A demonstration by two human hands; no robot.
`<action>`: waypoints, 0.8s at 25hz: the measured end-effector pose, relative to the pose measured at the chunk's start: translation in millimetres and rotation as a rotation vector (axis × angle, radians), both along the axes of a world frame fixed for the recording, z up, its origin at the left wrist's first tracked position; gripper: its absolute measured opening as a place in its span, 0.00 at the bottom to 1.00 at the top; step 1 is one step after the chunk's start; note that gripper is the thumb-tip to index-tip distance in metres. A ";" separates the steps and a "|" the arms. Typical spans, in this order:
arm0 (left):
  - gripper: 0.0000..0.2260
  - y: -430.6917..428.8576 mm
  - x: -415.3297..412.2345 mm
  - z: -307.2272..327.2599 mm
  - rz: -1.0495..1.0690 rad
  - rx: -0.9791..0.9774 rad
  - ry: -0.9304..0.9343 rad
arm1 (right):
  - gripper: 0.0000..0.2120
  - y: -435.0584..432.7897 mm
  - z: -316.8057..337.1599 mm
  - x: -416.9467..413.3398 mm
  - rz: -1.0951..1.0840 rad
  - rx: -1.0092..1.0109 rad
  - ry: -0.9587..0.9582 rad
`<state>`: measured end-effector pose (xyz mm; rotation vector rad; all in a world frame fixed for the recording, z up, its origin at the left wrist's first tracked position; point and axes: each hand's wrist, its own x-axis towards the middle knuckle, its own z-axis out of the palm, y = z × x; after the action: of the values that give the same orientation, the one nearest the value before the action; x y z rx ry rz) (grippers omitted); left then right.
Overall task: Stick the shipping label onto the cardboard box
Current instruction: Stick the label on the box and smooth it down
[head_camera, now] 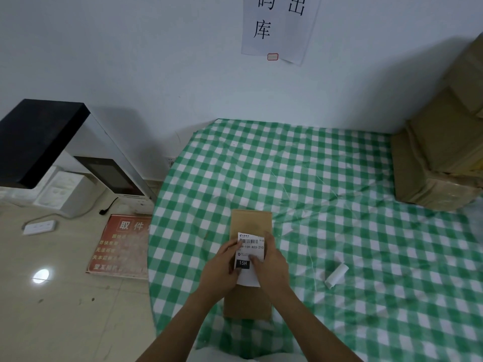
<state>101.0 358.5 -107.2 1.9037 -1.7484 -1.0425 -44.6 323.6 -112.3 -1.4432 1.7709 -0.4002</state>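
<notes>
A narrow brown cardboard box (pixel 251 223) lies lengthwise on the green checked tablecloth (pixel 339 205), near the table's left edge. Over its middle I hold a white shipping label (pixel 251 248) with a barcode and a black "15H" patch. My left hand (pixel 222 270) grips the label's left edge. My right hand (pixel 271 265) grips its right side, thumb pressed on the printed face. Whether the label touches the box I cannot tell; my hands hide the box's middle.
A curled white strip of backing paper (pixel 336 276) lies on the cloth to the right. Stacked taped cardboard parcels (pixel 439 163) fill the back right corner. Left of the table, the floor holds a black scanner stand (pixel 39 142), a power strip (pixel 39 227) and a red sign (pixel 122 244).
</notes>
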 end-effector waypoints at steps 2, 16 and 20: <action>0.30 0.0 -0.7 1.2 -0.002 0.000 0.000 | 0.32 0.1 0.6 0.9 -0.001 0.003 0.012; 0.30 1.7 -3.0 1.1 0.004 -0.025 -0.070 | 0.36 -2.3 4.5 6.4 -0.047 0.028 0.051; 0.30 0.6 -3.3 0.4 -0.006 -0.022 -0.086 | 0.37 -2.5 3.9 7.4 -0.053 0.023 0.054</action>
<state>97.7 359.1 -106.8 1.9570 -1.8059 -0.9528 -37.2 321.1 -108.4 -1.4057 1.8542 -0.3696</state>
